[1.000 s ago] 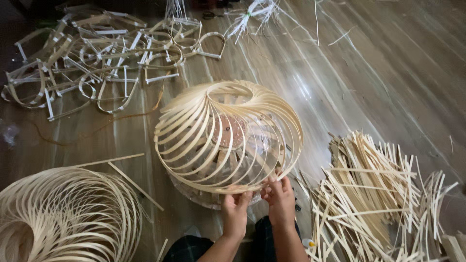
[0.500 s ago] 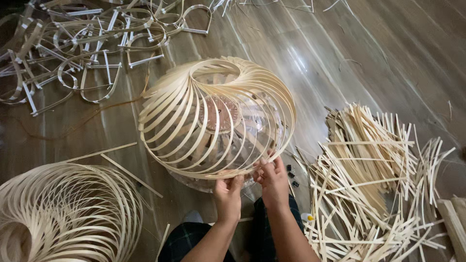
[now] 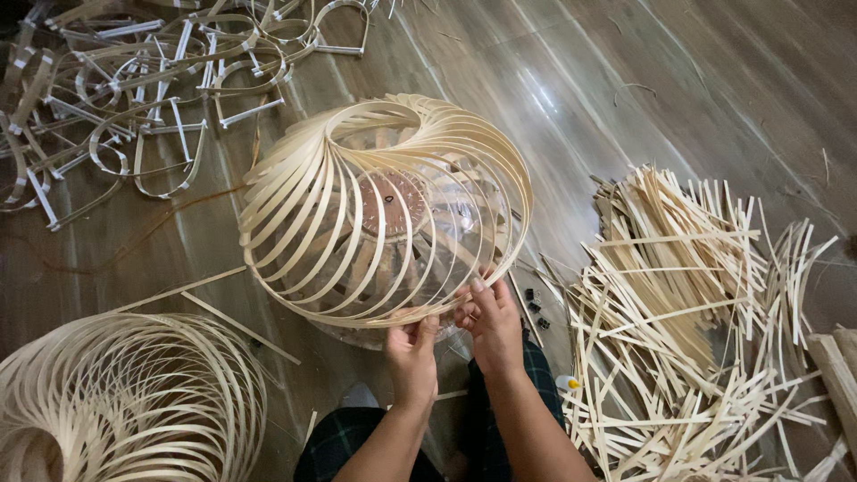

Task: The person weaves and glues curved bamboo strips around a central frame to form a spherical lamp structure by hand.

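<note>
Pale matt bamboo-strip shade over a clear glossy plastic form, loose dry matt strips, glossy dark wood-look floor, checked cloth trousers, bare hands.

Bamboo-strip lampshade frame: pale straw-yellow, strips in a swirling spiral pattern. Disc seen through the strips: reddish-brown. Finished shade at lower left: same pale straw tone. Loose bamboo strips: cream to light tan. Wire forms: off-white. Floor: dark grey-brown wood grain, glossy. Trousers: dark green check.
</note>
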